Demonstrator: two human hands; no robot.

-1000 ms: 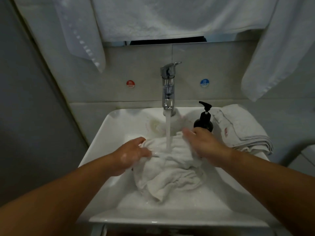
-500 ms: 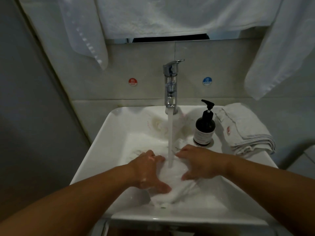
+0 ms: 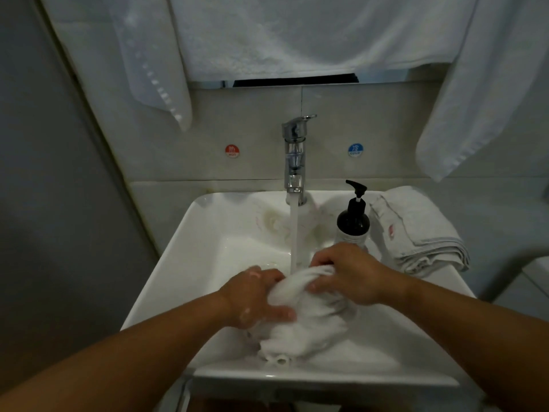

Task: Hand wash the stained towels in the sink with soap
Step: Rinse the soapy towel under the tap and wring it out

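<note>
A wet white towel (image 3: 309, 325) is bunched in the white sink (image 3: 190, 263) right under the water stream. My left hand (image 3: 255, 298) grips its left side, soap suds on the knuckles. My right hand (image 3: 353, 275) grips the top right of the bundle, fingers curled over the cloth. Water runs from the chrome faucet (image 3: 294, 156) onto the towel between my hands. A black pump soap bottle (image 3: 353, 218) stands on the sink's back right corner, just behind my right hand.
A folded stained towel (image 3: 421, 233) lies on the counter right of the sink. White towels hang above at left (image 3: 154, 69), centre and right (image 3: 481, 90). Red hot and blue cold stickers flank the faucet. A grey wall stands at left.
The towel went from spread loosely in the basin to a tight bundle. Both hands pulled toward the front of the sink, then lifted and gathered the cloth under the stream.
</note>
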